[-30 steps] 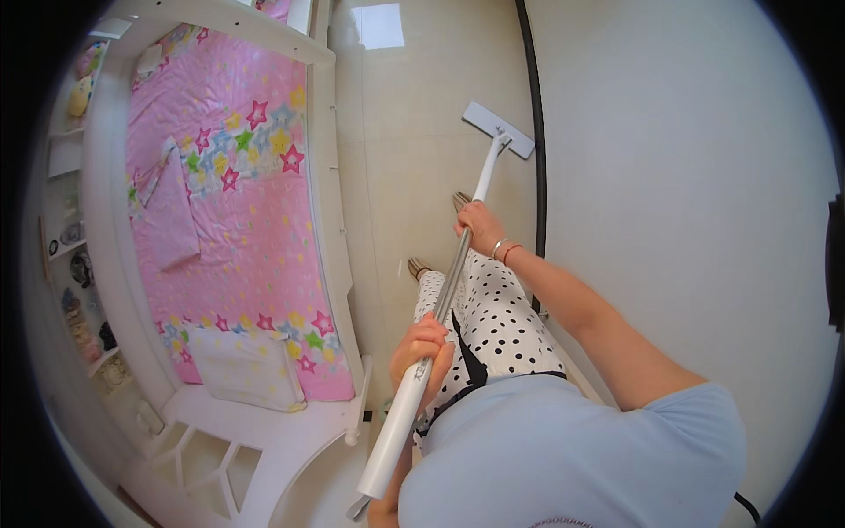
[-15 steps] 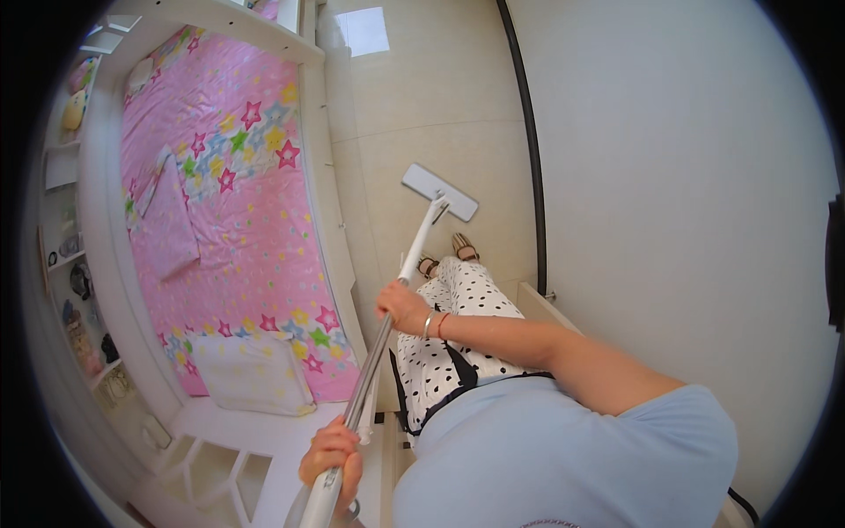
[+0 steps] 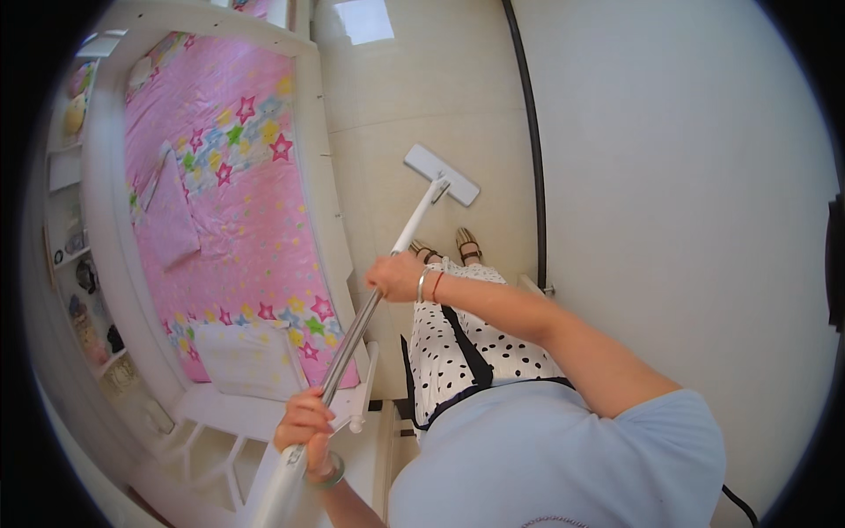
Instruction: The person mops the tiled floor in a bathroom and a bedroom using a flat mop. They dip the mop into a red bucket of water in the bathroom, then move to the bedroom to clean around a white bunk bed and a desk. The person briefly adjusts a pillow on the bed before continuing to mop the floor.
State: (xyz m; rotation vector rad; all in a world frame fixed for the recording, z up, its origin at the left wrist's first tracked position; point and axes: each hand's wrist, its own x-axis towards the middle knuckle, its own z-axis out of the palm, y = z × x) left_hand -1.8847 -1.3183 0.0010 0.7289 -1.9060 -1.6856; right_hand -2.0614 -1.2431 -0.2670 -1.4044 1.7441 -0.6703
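Note:
A flat mop with a pale rectangular head lies on the floor just ahead of my feet. Its white and metal pole slants from the head down to the lower left. My right hand is wrapped round the middle of the pole, near where white meets metal. Farther down, my left hand grips the pole by its thick white upper section, with the fingers closed over it. A silver bracelet and a red string circle my right wrist; a greenish bangle is on the left.
A bed with pink star-patterned bedding runs along the left, a folded pale quilt at its near end. Shelves with small items stand beyond it. A pale wall with a dark baseboard borders the tiled floor on the right.
Both hands have shifted up and a little left in view, still holding the pole. The mop head sits slightly higher in view, and the whole scene has shifted a little too.

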